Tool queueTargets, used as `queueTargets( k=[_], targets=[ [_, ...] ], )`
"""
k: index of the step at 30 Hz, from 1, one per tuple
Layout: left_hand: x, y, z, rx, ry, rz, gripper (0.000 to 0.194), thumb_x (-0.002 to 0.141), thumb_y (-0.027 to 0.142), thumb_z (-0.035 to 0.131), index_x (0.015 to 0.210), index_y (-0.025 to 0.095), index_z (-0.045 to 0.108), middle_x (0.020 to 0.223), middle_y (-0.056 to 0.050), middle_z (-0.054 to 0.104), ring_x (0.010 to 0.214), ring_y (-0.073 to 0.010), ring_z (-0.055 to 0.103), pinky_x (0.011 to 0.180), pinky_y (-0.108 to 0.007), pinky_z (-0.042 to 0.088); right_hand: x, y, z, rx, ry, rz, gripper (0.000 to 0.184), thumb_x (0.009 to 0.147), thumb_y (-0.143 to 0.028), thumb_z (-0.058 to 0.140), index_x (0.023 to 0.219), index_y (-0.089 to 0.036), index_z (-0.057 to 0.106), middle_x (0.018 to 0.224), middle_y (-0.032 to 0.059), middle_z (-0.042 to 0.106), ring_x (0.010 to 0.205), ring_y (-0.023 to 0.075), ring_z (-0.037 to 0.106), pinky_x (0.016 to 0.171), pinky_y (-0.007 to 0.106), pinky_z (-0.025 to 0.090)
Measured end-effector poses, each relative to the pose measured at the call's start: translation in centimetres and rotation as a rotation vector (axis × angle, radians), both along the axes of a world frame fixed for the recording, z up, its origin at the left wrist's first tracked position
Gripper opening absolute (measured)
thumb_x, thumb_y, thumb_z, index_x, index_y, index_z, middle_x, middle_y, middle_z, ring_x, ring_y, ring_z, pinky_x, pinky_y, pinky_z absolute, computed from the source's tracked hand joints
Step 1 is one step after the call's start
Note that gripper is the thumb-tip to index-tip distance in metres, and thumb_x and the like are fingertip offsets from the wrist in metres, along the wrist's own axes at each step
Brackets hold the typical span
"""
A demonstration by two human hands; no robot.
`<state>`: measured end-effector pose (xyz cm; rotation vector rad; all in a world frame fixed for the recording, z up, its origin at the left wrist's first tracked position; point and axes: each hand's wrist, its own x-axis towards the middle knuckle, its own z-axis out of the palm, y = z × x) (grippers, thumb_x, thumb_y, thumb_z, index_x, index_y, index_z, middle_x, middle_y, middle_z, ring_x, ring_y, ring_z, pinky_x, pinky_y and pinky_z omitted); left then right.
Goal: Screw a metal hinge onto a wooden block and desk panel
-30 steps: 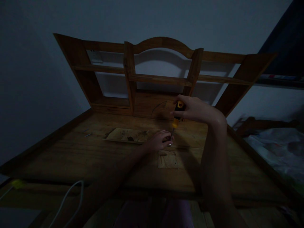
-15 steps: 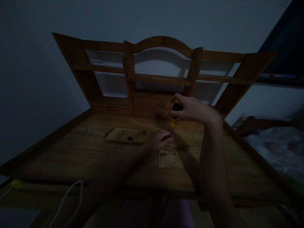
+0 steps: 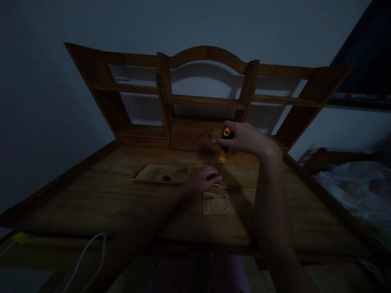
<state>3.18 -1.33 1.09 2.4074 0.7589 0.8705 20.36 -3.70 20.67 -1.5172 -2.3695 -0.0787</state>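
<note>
My right hand [image 3: 244, 137] grips the handle of a black and yellow screwdriver [image 3: 224, 148], its shaft pointing down. The screwdriver's tip ends by the fingers of my left hand [image 3: 204, 179], which are curled low over the desk top. A small shiny metal piece [image 3: 215, 184] shows under the left fingertips; the rest of it is hidden. Close in front lies a small square wooden piece [image 3: 214, 203]. To the left of my left hand is a longer wooden board [image 3: 152, 173] with a dark patch.
A wooden shelf unit [image 3: 204, 99] rises at the back of the desk [image 3: 91, 195]. Farther left lies a thin metal piece [image 3: 113, 173]. A white cable [image 3: 104, 244] loops at the front left edge. Plastic-covered things [image 3: 354, 191] sit beyond the right edge.
My right fingers have shifted round the screwdriver handle, with more of its yellow top showing. My left hand stays nearly where it was. The view has moved slightly.
</note>
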Motion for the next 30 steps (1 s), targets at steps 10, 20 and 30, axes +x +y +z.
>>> queueTargets(
  k=[10,20,30],
  targets=[
    [-0.09,0.39,-0.71,-0.008,-0.049,-0.018,0.024,0.093,0.040,0.062,0.086,0.018,0.068,0.089,-0.003,0.067,0.090,-0.0162,0.061,0.083,-0.028,0.046,0.40,-0.83,0.68,-0.041,0.021,0.051,0.029,0.088,-0.046,0.061,0.099,-0.020,0.062,0.093,0.0074,0.070,0.082,0.0220,0.063,0.067,0.030,0.042],
    [-0.13,0.65,-0.74,-0.156,-0.072,-0.037,0.018,0.085,0.035,0.073,0.089,0.017,0.070,0.090,-0.002,0.071,0.089,-0.0161,0.065,0.084,-0.028,0.047,0.34,-0.70,0.67,-0.063,0.059,0.110,0.043,0.082,-0.056,0.066,0.107,-0.021,0.062,0.097,0.0054,0.070,0.083,0.0217,0.063,0.069,0.030,0.042],
    [-0.20,0.73,-0.73,-0.139,-0.071,-0.050,0.018,0.086,0.034,0.072,0.091,0.017,0.071,0.092,-0.003,0.071,0.091,-0.0170,0.065,0.086,-0.029,0.047,0.54,-0.45,0.29,-0.006,0.035,0.060,0.028,0.085,-0.046,0.064,0.095,-0.020,0.062,0.093,0.0070,0.070,0.083,0.0227,0.063,0.067,0.030,0.041]
  ],
)
